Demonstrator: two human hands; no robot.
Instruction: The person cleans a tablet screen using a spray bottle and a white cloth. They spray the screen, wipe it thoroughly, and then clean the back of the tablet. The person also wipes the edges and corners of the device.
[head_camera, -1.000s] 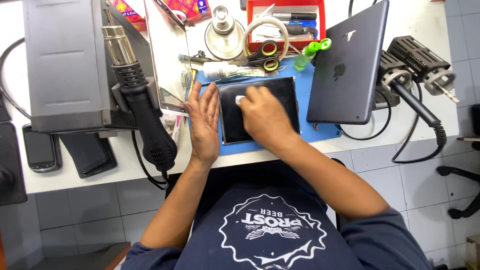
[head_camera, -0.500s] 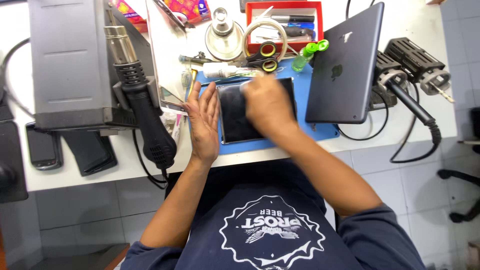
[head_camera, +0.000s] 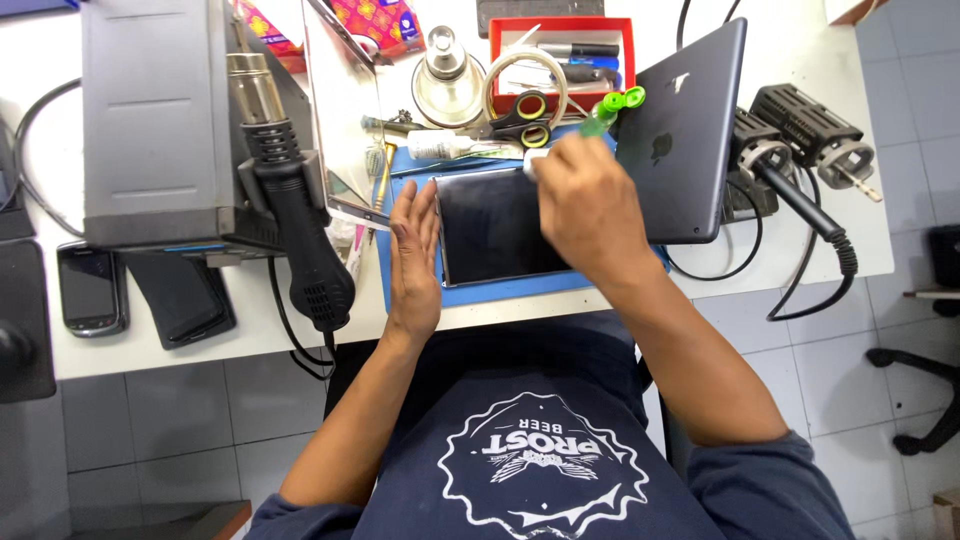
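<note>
Left hand (head_camera: 413, 262) lies flat, fingers straight and together, pressed along the left edge of the dark screen (head_camera: 492, 226), which sits on the blue mat (head_camera: 415, 297). Right hand (head_camera: 583, 205) is over the screen's top right corner, fingers curled around a small white thing (head_camera: 532, 163), only its tip peeking out past the fingertips. Just beyond those fingertips: scissors (head_camera: 527, 115) and a green-capped bottle (head_camera: 608, 110). A grey tablet (head_camera: 685, 140) leans right beside the knuckles.
</note>
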